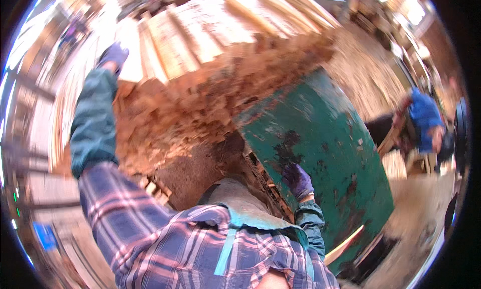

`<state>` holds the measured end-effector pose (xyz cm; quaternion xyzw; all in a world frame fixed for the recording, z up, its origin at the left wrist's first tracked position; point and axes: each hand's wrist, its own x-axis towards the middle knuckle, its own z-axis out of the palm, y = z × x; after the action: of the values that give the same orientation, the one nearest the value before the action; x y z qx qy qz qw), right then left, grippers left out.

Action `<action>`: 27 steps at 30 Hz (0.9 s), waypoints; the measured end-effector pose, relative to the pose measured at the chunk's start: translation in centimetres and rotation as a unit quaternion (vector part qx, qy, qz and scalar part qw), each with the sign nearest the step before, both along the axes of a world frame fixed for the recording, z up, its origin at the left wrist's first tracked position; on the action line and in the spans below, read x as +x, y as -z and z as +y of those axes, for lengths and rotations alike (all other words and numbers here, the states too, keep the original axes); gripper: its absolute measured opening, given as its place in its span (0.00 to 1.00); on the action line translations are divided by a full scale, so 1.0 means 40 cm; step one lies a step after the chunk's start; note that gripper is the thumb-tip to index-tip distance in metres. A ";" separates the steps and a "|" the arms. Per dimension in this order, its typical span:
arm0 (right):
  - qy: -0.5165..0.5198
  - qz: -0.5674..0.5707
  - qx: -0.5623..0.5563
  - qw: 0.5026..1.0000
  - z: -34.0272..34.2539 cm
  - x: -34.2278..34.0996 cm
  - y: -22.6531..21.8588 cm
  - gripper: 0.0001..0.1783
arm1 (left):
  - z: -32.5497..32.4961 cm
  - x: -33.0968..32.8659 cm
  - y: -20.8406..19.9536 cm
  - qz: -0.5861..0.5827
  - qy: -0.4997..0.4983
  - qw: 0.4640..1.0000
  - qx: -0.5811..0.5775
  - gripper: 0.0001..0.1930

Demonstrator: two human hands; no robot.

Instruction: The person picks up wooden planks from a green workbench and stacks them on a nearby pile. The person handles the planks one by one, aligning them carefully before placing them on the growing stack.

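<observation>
My left hand [114,56], in a purple glove, reaches far forward to the end of a pale sawn board [129,48] at the left of a stack. Motion smears its fingers, so I cannot tell whether they grip the board or only touch it. Lower and to the right, my right hand [297,181], also gloved in purple, rests on a large green panel [330,158] with scuffed, dark-stained paint. Its fingers lie against the surface, and nothing shows in them. Several more boards [200,31] lie side by side, their rough bark-brown ends facing me.
A person in blue [426,121] bends over wood at the right. Short wood offcuts [156,189] lie on the brown ground near my left side. A loose pale strip [344,245] leans by the panel's lower edge. Sawdust-coloured ground [371,68] stretches behind the panel.
</observation>
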<state>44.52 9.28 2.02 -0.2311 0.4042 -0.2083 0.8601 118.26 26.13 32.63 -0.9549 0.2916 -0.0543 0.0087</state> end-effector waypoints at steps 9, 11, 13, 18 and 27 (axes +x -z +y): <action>0.209 0.297 -0.149 0.920 0.148 -0.514 0.036 0.29 | -0.098 -0.329 0.066 -0.132 0.372 0.915 -0.084 0.19; 0.308 0.390 -0.140 0.856 0.181 -0.708 0.101 0.37 | -0.193 -0.548 0.136 0.067 0.355 0.916 -0.175 0.18; 0.268 0.575 -0.156 0.757 0.255 -0.890 0.149 0.45 | -0.227 -0.761 0.227 0.264 0.365 0.879 -0.154 0.17; 0.097 0.763 -0.084 0.633 0.380 -1.085 0.007 0.63 | -0.151 -1.049 0.463 0.303 0.356 0.883 0.049 0.18; 0.284 0.647 -0.186 0.683 0.497 -1.424 0.417 0.53 | -0.127 -1.360 0.610 0.422 0.408 0.800 0.125 0.21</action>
<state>-12.43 29.15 -14.65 -0.3376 0.8593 -0.3119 0.2242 63.84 21.06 8.22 -0.6667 0.6335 0.3921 -0.0193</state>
